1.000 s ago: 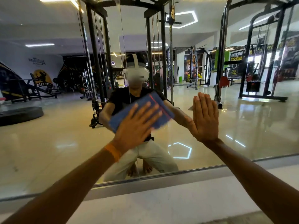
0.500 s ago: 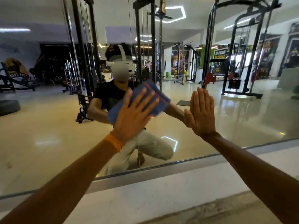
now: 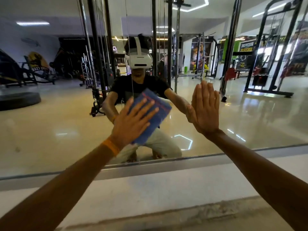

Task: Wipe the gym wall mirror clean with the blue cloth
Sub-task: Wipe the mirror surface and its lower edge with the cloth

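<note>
The wall mirror (image 3: 50,124) fills the view ahead and reflects the gym hall. A folded blue cloth (image 3: 157,112) with red stitching lies flat against the glass at centre. My left hand (image 3: 133,120), with an orange band at the wrist, presses the cloth onto the mirror with spread, straight fingers. To its right, my right hand (image 3: 205,109) rests flat on the bare glass, fingers together and pointing up. Part of the cloth is hidden under my left palm.
The mirror's lower metal edge (image 3: 166,161) runs across the view above a white wall strip (image 3: 150,185). A vertical seam (image 3: 129,47) splits the glass near centre. Reflected cable machines, racks and a kneeling person with a headset show in the mirror.
My left hand and the cloth have slid lower on the glass and the cloth has turned more upright. My right hand stays flat in place. The view has shifted slightly.
</note>
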Tool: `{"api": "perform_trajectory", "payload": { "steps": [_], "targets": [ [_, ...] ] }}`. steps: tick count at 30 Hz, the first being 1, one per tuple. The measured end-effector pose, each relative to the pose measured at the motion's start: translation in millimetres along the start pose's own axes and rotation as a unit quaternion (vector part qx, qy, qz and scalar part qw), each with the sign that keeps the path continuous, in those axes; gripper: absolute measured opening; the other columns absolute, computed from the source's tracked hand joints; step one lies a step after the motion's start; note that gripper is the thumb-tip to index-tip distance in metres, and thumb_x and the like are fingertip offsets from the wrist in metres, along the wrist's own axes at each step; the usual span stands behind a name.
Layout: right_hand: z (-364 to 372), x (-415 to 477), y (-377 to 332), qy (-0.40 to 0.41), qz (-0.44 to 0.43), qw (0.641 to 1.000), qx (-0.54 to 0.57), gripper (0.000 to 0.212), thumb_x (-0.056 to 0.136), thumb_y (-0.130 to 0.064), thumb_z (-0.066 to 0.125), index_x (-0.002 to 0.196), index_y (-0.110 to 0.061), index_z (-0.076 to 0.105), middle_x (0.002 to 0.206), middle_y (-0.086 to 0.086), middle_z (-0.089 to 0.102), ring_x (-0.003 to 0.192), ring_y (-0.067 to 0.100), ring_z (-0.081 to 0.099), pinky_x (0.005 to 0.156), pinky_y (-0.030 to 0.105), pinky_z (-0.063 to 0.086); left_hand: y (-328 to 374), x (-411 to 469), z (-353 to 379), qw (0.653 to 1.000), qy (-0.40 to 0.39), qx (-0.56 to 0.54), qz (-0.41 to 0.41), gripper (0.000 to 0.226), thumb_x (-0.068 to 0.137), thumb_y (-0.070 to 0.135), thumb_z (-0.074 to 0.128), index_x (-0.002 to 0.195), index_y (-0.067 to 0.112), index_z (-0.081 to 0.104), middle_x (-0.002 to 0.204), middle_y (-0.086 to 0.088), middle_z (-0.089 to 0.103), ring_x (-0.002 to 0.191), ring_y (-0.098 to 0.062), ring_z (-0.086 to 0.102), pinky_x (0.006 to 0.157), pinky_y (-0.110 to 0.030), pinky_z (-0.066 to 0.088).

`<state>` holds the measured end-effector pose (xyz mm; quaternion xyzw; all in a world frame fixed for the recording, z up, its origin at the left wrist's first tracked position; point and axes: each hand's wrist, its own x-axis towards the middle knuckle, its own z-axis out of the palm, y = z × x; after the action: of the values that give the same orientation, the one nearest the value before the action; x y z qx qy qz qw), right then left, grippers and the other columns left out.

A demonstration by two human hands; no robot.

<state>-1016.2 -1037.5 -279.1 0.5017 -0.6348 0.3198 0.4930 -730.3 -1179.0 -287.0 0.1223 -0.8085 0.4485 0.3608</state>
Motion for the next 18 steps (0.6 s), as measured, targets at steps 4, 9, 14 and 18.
{"api": "perform_trajectory", "payload": {
  "steps": [4,9,14,18],
  "targets": [
    [4,-8,-4,0.007,0.011,1.0,0.027,0.072,0.107,-0.039,0.041,0.163,-0.001,0.017,0.171,0.021,0.01,0.16,0.037,0.007,0.126,0.061,0.013,7,29,-5,0.991,0.03,-0.007,-0.133,0.058,0.114,0.037,0.023,0.163,0.007,0.02,0.17,-0.015,0.013,0.158,-0.033,0.013,0.129,-0.05,-0.002],
    [17,-24,2,0.013,-0.011,0.999,0.036,0.073,0.105,-0.038,0.046,0.163,-0.001,0.021,0.171,0.023,0.012,0.159,0.04,0.008,0.125,0.063,0.015,99,-57,37,0.998,-0.032,-0.036,-0.046,0.069,0.109,0.043,0.033,0.164,0.008,0.01,0.17,-0.013,0.008,0.16,-0.033,-0.004,0.129,-0.048,-0.004],
    [28,-24,6,0.036,-0.014,0.999,0.031,0.071,0.108,-0.045,0.038,0.163,-0.004,0.021,0.17,0.022,0.016,0.158,0.041,0.013,0.127,0.06,0.014,51,-42,22,0.998,-0.059,0.008,-0.003,0.062,0.113,0.044,0.021,0.165,0.012,0.013,0.171,-0.011,0.012,0.16,-0.03,0.001,0.129,-0.05,-0.001],
    [37,-26,7,0.064,-0.012,0.998,0.007,0.07,0.108,-0.046,0.035,0.163,-0.003,0.024,0.168,0.024,0.021,0.157,0.043,0.017,0.128,0.058,0.012,43,10,13,0.984,0.016,-0.013,-0.176,0.062,0.113,0.044,0.023,0.164,0.009,0.017,0.17,-0.012,0.008,0.159,-0.03,0.005,0.13,-0.05,0.003]
  ]
}}
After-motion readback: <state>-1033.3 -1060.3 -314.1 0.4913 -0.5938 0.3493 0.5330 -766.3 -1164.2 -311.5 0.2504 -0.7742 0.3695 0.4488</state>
